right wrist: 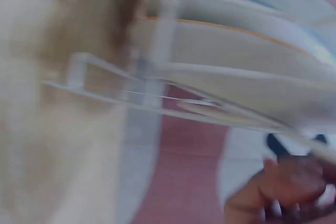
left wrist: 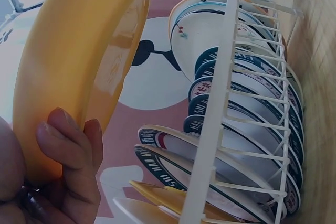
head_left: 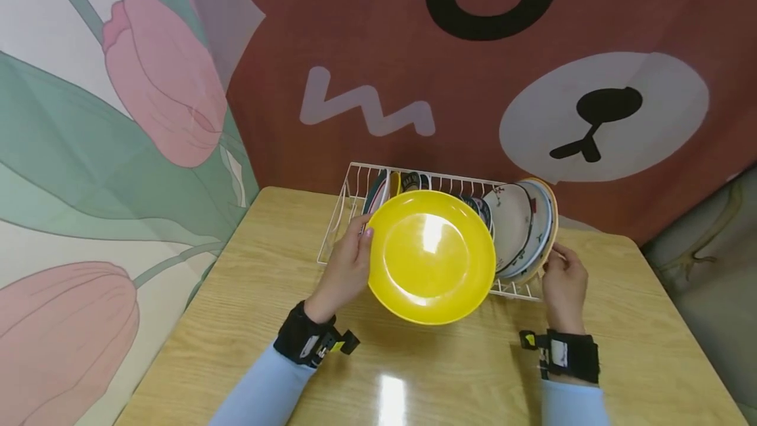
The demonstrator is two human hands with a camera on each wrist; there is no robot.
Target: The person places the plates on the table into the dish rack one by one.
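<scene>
In my left hand [head_left: 347, 265] is a round, glossy yellow plate [head_left: 432, 258], gripped at its left rim and tilted to face the head camera. The left wrist view shows the fingers [left wrist: 68, 145] curled against the side of this plate. Behind it stands a white wire dish rack [head_left: 331, 232] with several plates upright in it. My right hand [head_left: 564, 281] is at the rack's right end, beside an orange-rimmed dish [head_left: 551, 215]. In the blurred right wrist view, the curled fingers [right wrist: 294, 179] hold the rack's end wire, partly cut off by the frame.
The rack stands at the back of a wooden table [head_left: 449, 373], close to a printed cloth [head_left: 367, 31]. Patterned white bowls [head_left: 508, 222] fill its right end. Dark-rimmed plates [left wrist: 241, 108] stand in a row along the middle, with yellow dishes [left wrist: 173, 198] near the left end.
</scene>
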